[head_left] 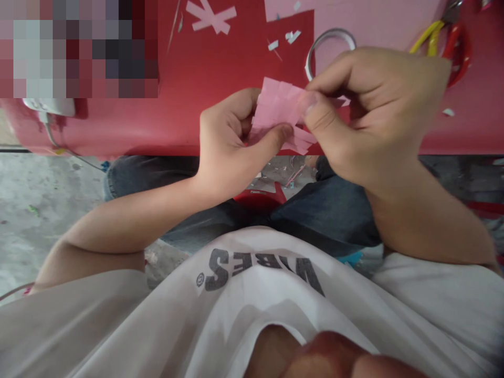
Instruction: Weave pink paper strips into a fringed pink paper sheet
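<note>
A small piece of pink paper [275, 102], made up of overlapping strips, is held up over the near edge of the red table. My left hand [232, 142] grips it from the left, with the thumb pressed on its lower front and the fingers behind. My right hand [366, 115] pinches its right side between thumb and forefinger. Loose strip ends stick out below the left thumb and beyond the right fingers. Just behind my right hand lies a roll of tape [311, 60], partly covered by the fingers.
Yellow-handled pliers [431, 39] and a red-handled tool [459, 55] lie at the right. Pink strips [212, 16] are crossed at the back, near white scraps [291, 37] and a pink sheet [374, 21]. A white plug [55, 106] with a cable is at the left.
</note>
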A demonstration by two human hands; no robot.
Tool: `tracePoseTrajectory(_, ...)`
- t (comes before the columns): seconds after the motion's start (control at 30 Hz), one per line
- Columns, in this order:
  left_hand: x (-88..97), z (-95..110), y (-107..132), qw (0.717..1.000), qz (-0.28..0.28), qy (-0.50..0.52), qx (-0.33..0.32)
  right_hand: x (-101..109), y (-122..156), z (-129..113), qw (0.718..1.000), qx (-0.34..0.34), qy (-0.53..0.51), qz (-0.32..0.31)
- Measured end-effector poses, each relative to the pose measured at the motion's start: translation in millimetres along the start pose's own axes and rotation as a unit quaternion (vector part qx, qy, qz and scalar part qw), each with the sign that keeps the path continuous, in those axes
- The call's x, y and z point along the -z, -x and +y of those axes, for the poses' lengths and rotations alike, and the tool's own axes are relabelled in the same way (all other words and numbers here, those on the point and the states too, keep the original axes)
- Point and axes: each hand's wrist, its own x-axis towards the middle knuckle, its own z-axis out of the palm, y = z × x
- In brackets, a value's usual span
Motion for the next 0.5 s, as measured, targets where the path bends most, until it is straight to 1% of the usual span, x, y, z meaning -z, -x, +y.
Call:
tracePoseTrajectory(0.07,-0.3,0,-1,1.000,-0.008,0.013,0.013,-2,0,1,1.000,0.000,-0.014,0.016)
tracePoseTrajectory(0.2,0.1,-2,-1,0.999,-0.039,0.015,0.011,-5,0,1,0.998,-0.001,-0.024,0.050)
tracePoseTrajectory(0.3,0.2,-3,0,0.999,-0.035,0.019,0.033,-8,-1,3,0.998,-0.001,-0.022,0.064)
tracePoseTrajectory(0.33,0.6,-4,-1,0.999,-0.035,0.019,0.036,-9,-1,4,0.998,-0.002,-0.024,0.065)
tracePoseTrajectory(0.4,2.4,-7,-3,0.999,-0.043,0.015,0.021,-9,-3,6,0.997,0.000,-0.043,0.060)
tracePoseTrajectory(0.5,6.7,-15,-11,0.998,-0.063,0.027,-0.011,-11,-6,7,0.995,-0.012,-0.094,0.027)
